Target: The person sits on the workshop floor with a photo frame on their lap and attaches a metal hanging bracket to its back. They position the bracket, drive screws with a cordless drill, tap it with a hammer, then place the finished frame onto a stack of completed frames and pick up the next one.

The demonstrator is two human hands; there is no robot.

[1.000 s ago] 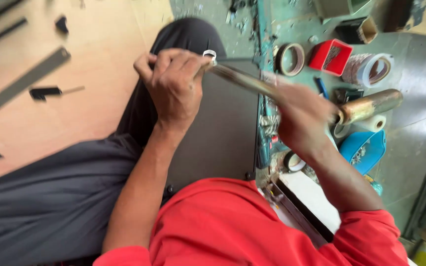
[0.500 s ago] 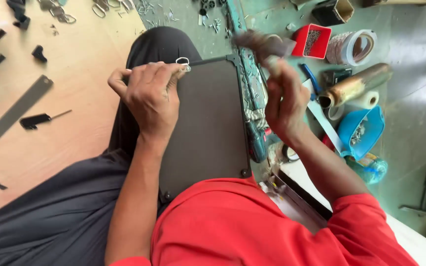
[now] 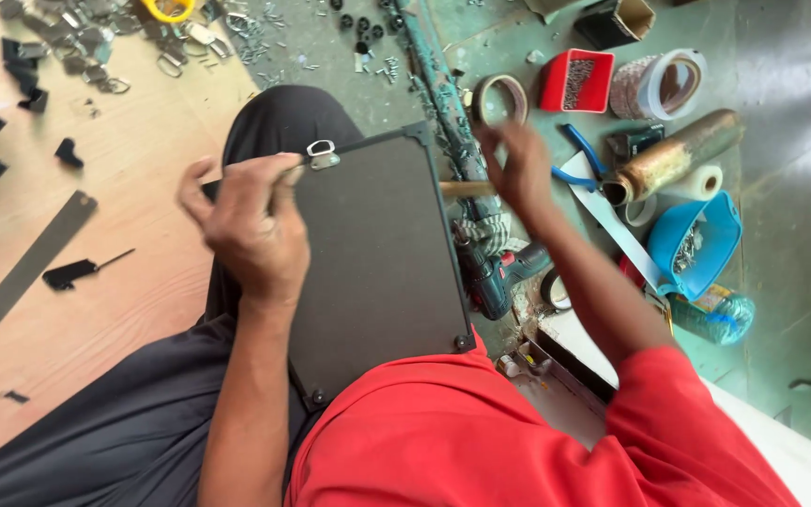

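Now left hand (image 3: 253, 225) clenched at top edge of flat dark rectangular panel (image 3: 382, 268), fingers pinching small silver metal hanger clip (image 3: 320, 154) against that edge. Panel rests on lap, over dark trousers (image 3: 114, 413), metal corner caps visible at its corners. Right hand (image 3: 516, 171) out past panel's right edge, low over the floor, grip closed around a thin wooden handle (image 3: 462, 189); tool head hidden, cannot tell what it is. Just below that hand, dark cordless drill (image 3: 499, 277) lying on green floor (image 3: 800, 282). Near right hand: brown tape roll (image 3: 501, 99), red plastic tray of small fasteners (image 3: 576, 83), blue-handled pliers (image 3: 579, 161). Further right, blue plastic tub (image 3: 696, 246) and roll of clear film (image 3: 676, 158). Left, on pale wooden board (image 3: 124, 282), long flat grey metal strip (image 3: 25, 272).
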